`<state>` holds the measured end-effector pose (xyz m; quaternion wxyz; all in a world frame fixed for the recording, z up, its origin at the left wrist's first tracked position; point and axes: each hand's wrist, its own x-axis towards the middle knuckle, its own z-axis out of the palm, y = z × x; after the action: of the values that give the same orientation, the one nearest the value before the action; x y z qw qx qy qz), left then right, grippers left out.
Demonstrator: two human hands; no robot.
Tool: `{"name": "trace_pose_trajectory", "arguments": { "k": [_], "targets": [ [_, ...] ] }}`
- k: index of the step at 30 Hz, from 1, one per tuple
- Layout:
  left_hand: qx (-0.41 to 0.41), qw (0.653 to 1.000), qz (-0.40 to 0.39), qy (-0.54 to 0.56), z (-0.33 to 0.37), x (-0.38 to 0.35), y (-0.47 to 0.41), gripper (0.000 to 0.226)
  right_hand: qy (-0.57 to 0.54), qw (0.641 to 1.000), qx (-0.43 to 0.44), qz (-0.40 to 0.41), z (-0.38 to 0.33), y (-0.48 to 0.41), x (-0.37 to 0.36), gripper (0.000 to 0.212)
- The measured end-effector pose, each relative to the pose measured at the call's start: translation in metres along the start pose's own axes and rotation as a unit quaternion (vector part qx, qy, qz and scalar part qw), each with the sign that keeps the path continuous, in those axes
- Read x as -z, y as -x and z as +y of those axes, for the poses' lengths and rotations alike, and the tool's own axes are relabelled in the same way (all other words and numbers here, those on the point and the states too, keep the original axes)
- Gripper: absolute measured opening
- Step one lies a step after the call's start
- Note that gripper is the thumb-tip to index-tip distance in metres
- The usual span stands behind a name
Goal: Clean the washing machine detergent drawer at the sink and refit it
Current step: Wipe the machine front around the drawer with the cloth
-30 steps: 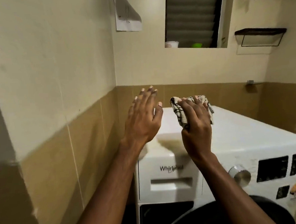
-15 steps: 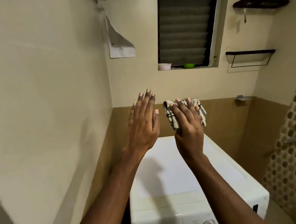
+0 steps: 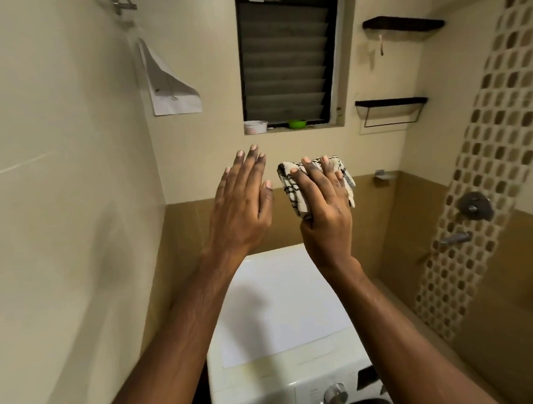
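A white front-loading washing machine (image 3: 278, 307) stands below my arms, its flat top bare and its silver dial (image 3: 334, 396) at the frame's lower edge. Only the top strip of its front panel shows, so the detergent drawer is out of sight. My right hand (image 3: 323, 210) is raised above the machine and grips a folded white cloth with a black check pattern (image 3: 292, 187). My left hand (image 3: 243, 203) is held up beside it, fingers straight and apart, holding nothing. The two hands do not touch.
A cream tiled wall (image 3: 57, 214) runs close on the left with a paper sheet (image 3: 170, 82) hanging from it. A louvred window (image 3: 285, 63) sits ahead, a white tub (image 3: 255, 127) and green bowl (image 3: 297, 123) on its sill. Two dark shelves (image 3: 390, 102) and shower taps (image 3: 474, 206) are at right.
The view has tilted upward: the machine's front and closed drawer have slid out of the frame's bottom. Both hands stay raised in the same pose, the cloth still in the right.
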<state>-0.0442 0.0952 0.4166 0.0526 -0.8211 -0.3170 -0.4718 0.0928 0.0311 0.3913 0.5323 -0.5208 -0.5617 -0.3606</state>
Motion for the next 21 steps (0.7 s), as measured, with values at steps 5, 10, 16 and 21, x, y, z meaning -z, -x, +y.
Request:
{"name": "trace_pose_trajectory", "arguments": {
  "k": [5, 10, 16, 21],
  "targets": [
    [-0.018, 0.999, -0.029, 0.021, 0.023, -0.011, 0.007, 0.063, 0.038, 0.999, -0.019, 0.017, 0.011, 0.006, 0.043, 0.041],
    [-0.056, 0.995, -0.046, 0.062, 0.078, -0.037, 0.006, 0.058, 0.090, 0.995, -0.022, 0.033, 0.043, 0.011, 0.095, 0.042],
    [-0.102, 0.981, -0.082, 0.140, 0.168, -0.090, 0.003, 0.058, 0.153, 0.986, -0.030, 0.053, 0.104, 0.021, 0.174, 0.045],
    [-0.122, 0.970, -0.078, 0.195, 0.256, -0.137, 0.001, 0.059, 0.195, 0.979, -0.033, 0.043, 0.165, 0.029, 0.253, 0.035]
  ]
}}
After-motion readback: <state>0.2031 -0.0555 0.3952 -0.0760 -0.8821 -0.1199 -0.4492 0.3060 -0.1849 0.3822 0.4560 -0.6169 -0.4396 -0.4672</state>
